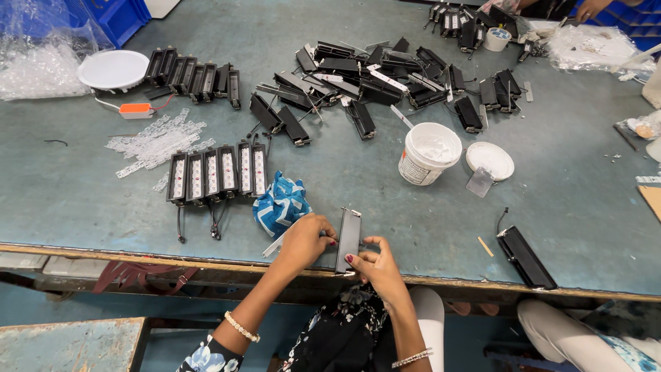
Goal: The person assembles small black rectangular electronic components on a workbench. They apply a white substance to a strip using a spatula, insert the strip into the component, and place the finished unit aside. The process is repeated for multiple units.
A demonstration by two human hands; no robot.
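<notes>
My left hand and my right hand both grip a long black light housing standing on edge at the near rim of the worn blue-green table. The left hand holds its left side, the right hand pinches its lower end. A thin white strip pokes out beside my left hand. A blue and white cloth lies just left of that hand.
A row of several housings with white strips sits left. A heap of black housings fills the middle back. A white tub, its lid, clear lens strips, a round white lamp and another housing lie around. Another person's hand works far right.
</notes>
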